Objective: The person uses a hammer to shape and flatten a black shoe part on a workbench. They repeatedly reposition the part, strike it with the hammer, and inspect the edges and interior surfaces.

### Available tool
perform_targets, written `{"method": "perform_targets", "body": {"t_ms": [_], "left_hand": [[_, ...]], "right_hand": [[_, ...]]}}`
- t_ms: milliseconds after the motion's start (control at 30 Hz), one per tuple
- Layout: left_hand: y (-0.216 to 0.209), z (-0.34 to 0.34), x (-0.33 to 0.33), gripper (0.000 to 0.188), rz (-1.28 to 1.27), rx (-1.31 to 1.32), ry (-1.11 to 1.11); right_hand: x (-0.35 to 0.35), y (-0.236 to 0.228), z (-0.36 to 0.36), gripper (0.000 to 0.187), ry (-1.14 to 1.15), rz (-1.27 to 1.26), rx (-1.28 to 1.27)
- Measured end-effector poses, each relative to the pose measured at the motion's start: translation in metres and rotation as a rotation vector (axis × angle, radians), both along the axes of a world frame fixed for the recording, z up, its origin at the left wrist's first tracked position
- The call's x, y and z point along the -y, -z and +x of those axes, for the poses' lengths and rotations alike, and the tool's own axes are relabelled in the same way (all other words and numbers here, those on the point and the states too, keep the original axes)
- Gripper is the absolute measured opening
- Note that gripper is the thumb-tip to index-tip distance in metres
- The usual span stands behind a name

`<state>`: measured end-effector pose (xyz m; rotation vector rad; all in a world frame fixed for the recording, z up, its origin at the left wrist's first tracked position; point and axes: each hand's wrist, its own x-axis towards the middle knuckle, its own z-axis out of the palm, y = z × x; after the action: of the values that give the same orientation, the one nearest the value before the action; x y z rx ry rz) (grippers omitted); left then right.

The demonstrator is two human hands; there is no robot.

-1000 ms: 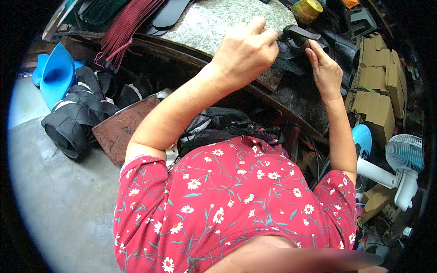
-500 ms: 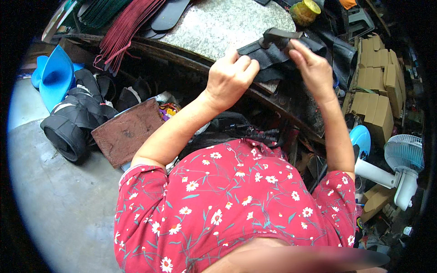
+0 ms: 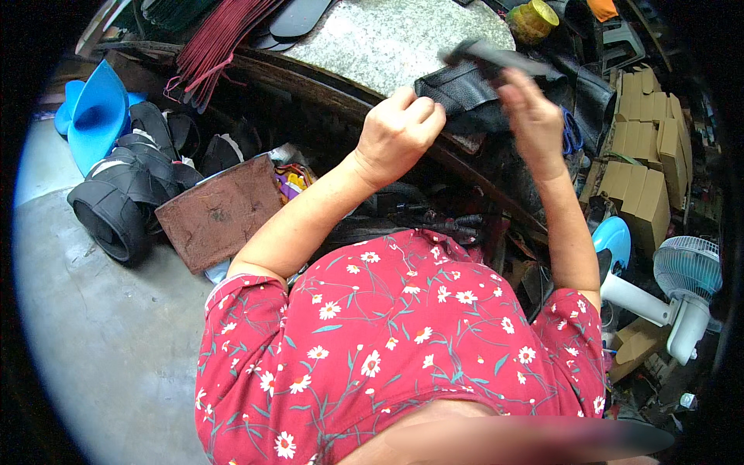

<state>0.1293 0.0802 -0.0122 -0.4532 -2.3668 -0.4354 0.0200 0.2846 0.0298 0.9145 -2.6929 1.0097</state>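
Note:
My left hand is closed on the near-left edge of a black leather-like piece, which lies at the right side of a pale speckled stone slab. My right hand grips a dark hammer, blurred by motion, above that piece. Its head points left, over the stone's edge. The fingertips of my left hand are partly hidden behind the knuckles.
Dark red cords and black sole-shaped pieces lie at the back left. A yellow-green jar stands beyond the slab. Left are black curved pieces and a brown block; right, cardboard boxes and a fan.
My right hand has moved slightly with the hammer, whose head has lifted off the black piece. My left hand keeps its hold in nearly the same place. The view has shifted a little.

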Motion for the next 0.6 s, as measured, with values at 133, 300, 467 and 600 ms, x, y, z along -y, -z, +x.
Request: {"method": "perform_targets", "body": {"t_ms": [133, 300, 467, 600], "left_hand": [[0.000, -0.002, 0.001, 0.010, -0.012, 0.010, 0.015], [-0.003, 0.000, -0.001, 0.006, -0.025, 0.030, -0.005], [-0.005, -0.001, -0.001, 0.014, -0.064, 0.074, -0.004], [-0.010, -0.001, -0.002, 0.013, -0.061, 0.058, 0.004]], "right_hand": [[0.003, 0.000, 0.002, 0.032, -0.088, 0.186, -0.132], [0.010, -0.002, 0.009, 0.032, -0.055, 0.001, -0.013], [0.009, -0.012, 0.008, 0.033, -0.145, 0.230, -0.169], [0.009, -0.011, 0.004, 0.037, -0.120, 0.067, -0.106]]}}
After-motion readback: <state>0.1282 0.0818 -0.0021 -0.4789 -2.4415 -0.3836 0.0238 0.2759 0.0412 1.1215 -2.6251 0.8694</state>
